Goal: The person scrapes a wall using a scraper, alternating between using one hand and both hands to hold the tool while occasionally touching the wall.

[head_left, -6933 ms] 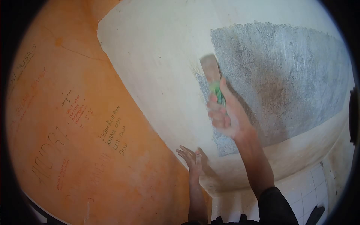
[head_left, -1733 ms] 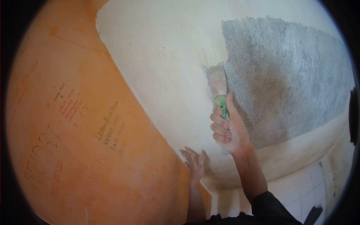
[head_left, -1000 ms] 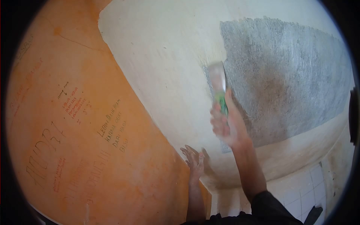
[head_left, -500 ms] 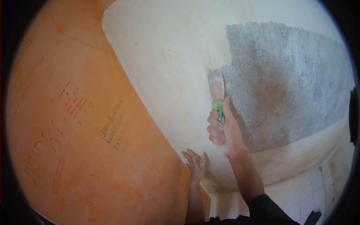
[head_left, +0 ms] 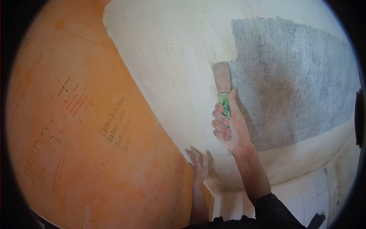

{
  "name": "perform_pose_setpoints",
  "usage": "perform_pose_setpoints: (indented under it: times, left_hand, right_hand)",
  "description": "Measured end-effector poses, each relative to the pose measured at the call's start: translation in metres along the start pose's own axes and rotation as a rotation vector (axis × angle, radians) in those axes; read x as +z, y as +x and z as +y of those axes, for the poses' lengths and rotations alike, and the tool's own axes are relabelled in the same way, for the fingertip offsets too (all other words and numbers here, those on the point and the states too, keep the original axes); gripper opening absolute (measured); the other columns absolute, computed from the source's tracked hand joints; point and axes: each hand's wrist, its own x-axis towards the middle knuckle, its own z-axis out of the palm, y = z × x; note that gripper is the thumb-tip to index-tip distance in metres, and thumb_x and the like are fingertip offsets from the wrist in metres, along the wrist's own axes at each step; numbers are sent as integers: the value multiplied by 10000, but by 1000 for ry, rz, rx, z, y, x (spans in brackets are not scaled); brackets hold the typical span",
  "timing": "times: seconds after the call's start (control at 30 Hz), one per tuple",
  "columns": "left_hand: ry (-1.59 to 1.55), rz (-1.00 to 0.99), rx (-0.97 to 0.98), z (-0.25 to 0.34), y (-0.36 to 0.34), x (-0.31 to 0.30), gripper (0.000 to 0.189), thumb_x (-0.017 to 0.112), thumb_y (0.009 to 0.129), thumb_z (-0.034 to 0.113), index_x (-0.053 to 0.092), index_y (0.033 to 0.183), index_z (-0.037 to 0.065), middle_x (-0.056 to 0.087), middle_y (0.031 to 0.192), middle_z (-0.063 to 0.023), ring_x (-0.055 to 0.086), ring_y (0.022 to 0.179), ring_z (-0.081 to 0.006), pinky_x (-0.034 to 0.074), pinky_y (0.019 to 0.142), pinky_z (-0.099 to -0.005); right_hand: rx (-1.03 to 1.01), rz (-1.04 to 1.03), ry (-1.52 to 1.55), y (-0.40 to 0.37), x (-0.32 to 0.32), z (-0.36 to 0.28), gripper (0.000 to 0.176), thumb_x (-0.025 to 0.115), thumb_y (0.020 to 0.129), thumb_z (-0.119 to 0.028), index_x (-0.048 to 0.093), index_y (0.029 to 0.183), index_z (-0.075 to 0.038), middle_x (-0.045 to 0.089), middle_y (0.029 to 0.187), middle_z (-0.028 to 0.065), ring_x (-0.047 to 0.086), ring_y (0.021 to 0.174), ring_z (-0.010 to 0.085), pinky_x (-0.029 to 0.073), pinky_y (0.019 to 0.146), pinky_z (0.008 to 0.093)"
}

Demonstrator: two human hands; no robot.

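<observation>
From my end I see a scraper (head_left: pixel 222 78) with a wide, flat metal blade, brownish and dull, and a green handle (head_left: pixel 224 102) mottled with paler marks. Its blade end lies at the left edge of a rough grey patch (head_left: pixel 282 57), where that meets the smooth white wall (head_left: pixel 167 76).

My right hand (head_left: pixel 235 131) is clamped around the handle — fingers curled on the left, thumb up along the right side — with the forearm rising from a black sleeve (head_left: pixel 276 212). My left hand (head_left: pixel 199 166) is empty and open, fingers apart and pointing up, near the border with the orange wall (head_left: pixel 148 179) — I can't tell whether it touches. White tiles (head_left: pixel 310 194) show at lower right.
</observation>
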Motion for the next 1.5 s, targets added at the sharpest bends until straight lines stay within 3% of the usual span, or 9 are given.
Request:
perform_pose_setpoints:
  times: [0.2,0.3,0.47,0.6,0.7,0.77,0.9,1.13,1.5]
  left_hand:
    - [22,-1,-7,2,3,-4,885,410,971,605,-56,1567,144,-181,1603,-206,-89,1492,-389,-17,1111,-681]
    - [0,0,5,5,6,-2,887,406,970,612,-49,1567,140,-179,1603,-207,-84,1493,-389,-14,1108,-687]
    - [24,-7,-19,6,5,-3,843,420,993,551,-42,1569,144,-182,1608,-184,-99,1496,-357,-22,1127,-658]
    - [10,-13,-16,7,8,1,851,429,993,546,-47,1568,138,-173,1609,-189,-104,1495,-359,-15,1134,-646]
    - [14,13,-9,6,2,-2,907,409,964,623,-53,1565,124,-179,1599,-219,-93,1488,-404,-17,1105,-691]
    - [19,7,11,3,7,1,849,443,999,519,-55,1565,129,-174,1597,-228,-110,1487,-390,-4,1141,-635]
    - [14,18,33,2,7,2,904,419,964,615,-52,1566,132,-176,1600,-215,-91,1488,-403,3,1105,-695]
    - [45,-6,1,7,7,-3,845,416,998,544,-70,1564,146,-182,1593,-233,-93,1488,-397,2,1138,-646]
    - [3,0,52,-6,6,-1,845,424,1002,532,-46,1563,110,-179,1591,-244,-98,1487,-395,24,1147,-625]
  right_hand:
    - [-49,-15,-3,19,7,-12,535,377,962,-659,443,802,-154,275,534,-79,222,387,48,178,346,206]
    - [-174,-155,-24,24,21,-26,536,363,963,-664,439,801,-159,277,533,-80,221,384,44,172,342,206]
    - [-62,40,-7,1,-17,9,538,367,966,-659,438,804,-150,270,538,-79,224,382,50,177,342,206]
    - [-42,-44,14,1,16,-5,544,368,960,-669,436,804,-152,272,532,-80,219,381,51,172,343,216]
    - [-44,68,-42,-3,-11,5,544,386,959,-663,437,805,-144,270,533,-79,220,388,50,179,350,214]
    - [-43,29,-56,5,-12,-1,544,388,958,-663,439,807,-143,269,536,-79,221,392,48,183,354,211]
    - [-194,-111,-106,30,22,-34,548,388,951,-675,445,811,-148,276,543,-83,227,401,43,187,361,204]
    - [-27,-8,-28,-2,-15,7,534,398,960,-657,448,800,-150,272,550,-84,216,396,40,181,357,202]
    - [-15,-30,-7,7,-1,-5,534,376,968,-645,465,783,-152,293,532,-84,230,358,43,182,316,193]
